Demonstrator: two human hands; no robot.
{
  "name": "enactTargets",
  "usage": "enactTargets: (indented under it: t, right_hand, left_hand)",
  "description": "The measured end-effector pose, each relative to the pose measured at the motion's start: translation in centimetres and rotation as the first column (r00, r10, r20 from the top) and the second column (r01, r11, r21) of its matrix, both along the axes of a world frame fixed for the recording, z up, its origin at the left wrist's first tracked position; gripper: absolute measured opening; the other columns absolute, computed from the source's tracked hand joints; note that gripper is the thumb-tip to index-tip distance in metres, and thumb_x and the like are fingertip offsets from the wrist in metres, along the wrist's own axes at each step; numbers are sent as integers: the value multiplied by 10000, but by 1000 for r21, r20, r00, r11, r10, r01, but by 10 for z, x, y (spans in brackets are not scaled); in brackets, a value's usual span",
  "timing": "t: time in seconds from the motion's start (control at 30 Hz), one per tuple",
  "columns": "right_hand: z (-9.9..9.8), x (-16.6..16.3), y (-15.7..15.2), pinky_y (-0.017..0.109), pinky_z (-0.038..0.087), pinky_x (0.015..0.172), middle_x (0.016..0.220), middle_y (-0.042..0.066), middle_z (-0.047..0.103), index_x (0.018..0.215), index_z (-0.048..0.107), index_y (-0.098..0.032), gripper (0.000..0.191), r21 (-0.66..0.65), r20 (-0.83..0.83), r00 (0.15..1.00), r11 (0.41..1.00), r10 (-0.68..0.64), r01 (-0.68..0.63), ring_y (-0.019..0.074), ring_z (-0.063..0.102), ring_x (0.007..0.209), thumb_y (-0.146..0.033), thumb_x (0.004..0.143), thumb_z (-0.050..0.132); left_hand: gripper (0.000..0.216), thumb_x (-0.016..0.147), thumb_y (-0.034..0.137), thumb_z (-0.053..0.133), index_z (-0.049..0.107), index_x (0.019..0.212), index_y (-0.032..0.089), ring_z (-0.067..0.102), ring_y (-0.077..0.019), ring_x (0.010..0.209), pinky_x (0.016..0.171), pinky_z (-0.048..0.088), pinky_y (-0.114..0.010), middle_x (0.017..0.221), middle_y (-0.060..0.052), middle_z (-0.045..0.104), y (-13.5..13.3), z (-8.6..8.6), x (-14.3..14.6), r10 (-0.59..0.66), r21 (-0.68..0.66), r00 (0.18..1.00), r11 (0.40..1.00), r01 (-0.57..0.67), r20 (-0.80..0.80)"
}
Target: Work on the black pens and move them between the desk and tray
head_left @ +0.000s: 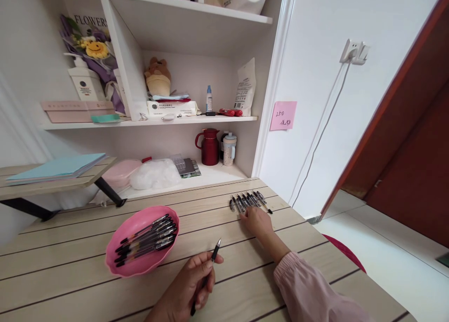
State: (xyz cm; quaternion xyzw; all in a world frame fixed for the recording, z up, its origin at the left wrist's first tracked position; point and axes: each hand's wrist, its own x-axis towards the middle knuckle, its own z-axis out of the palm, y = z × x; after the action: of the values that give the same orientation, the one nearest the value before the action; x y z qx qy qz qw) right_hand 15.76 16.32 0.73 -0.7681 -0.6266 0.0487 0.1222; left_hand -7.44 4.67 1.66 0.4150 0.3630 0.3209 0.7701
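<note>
My left hand [191,284] is closed around a black pen [209,270] whose tip points up and away, low over the wooden desk [87,294]. My right hand [257,221], in a pink sleeve, reaches forward and rests its fingertips on a row of several small black pen caps [249,201] laid side by side near the desk's far right edge; whether the fingers pinch one is hidden. A pink bowl [135,265] to the left of my left hand holds several black pens [149,240].
Behind the desk stand white shelves with a red jug [209,147], a white cup [229,149], a plastic bag [155,173], a plush toy [157,76] and bottles. A raised wooden stand [52,181] carries blue folders at left. A pink note [283,115] hangs on the wall; a brown door [414,163] is at right.
</note>
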Motion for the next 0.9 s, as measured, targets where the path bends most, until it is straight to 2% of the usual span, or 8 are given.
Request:
enactTargets:
  t: [0.9]
  right_hand:
    - [-4, 0, -1, 339, 424, 717, 935, 129, 648, 862, 626, -173, 260, 8, 36, 999, 1000, -20, 20, 260, 589, 884, -332, 758, 448]
  left_hand:
    - [309, 750, 385, 538, 536, 964, 162, 272, -8, 287, 309, 150, -157, 518, 69, 485, 1, 0, -1, -15, -9, 1000, 1000, 15, 4]
